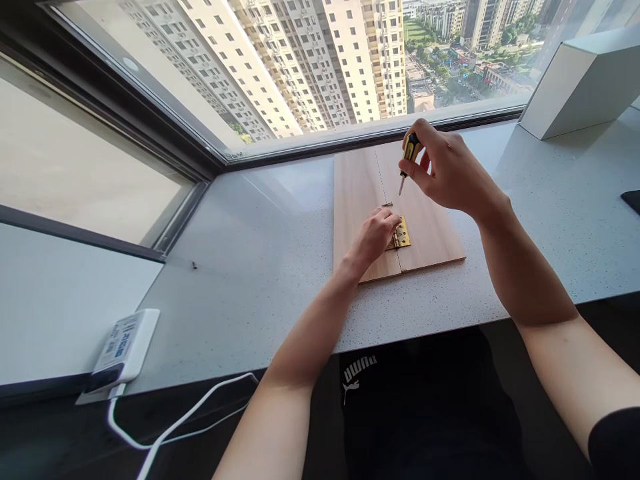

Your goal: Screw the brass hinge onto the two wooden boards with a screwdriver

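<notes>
Single view from a camera worn on the person's head, facing forward and down across the table (270, 233) toward the window (300, 60) along the upper frame. The viewpoint is near: the forearms (313, 333) rise from the lower and lower-right edges, placing the left hand (375, 235) and right hand (447, 167) right of centre.

Speckled counter (250, 267) under two wooden boards (425, 230) and a white box (580, 87)

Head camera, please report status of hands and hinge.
Right hand gripping screwdriver, tip off gold hinge. Left hand at hinge, blocking part of view. Hinge across seam between wooden boards.
</notes>
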{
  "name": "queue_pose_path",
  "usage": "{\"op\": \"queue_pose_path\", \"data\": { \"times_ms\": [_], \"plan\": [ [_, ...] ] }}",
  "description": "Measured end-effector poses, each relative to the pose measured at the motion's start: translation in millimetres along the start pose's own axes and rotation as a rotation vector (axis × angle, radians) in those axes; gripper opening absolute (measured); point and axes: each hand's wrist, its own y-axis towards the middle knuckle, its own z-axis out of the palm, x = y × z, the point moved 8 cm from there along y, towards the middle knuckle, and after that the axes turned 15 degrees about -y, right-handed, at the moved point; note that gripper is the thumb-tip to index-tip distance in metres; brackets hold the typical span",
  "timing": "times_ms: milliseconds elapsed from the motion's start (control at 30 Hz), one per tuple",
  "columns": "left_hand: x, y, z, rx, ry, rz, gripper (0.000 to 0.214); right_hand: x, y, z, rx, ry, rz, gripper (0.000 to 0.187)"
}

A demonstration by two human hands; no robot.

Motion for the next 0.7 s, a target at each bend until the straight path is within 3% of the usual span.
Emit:
{"op": "queue_pose_path", "data": {
  "times_ms": [233, 500, 700],
  "plan": [
    [-2.7, 2.3, 1.6, -0.115, -0.163, -0.065, 0.017, -11.8, -1.3, -11.6, -0.043, -0.006, 0.000, 0.035],
    [17.0, -1.2, -0.2, -0.187, -0.282, -0.291, 0.011, -13.1, -2.2, -20.9, -0.079, -0.033, 0.014, 0.037],
    [14.0, 0.4, 0.1, -0.159, -0.281, -0.277, 0.010, -14.7, -2.0, -8.0, -0.021, 0.027, 0.006, 0.031]
  ]
}}
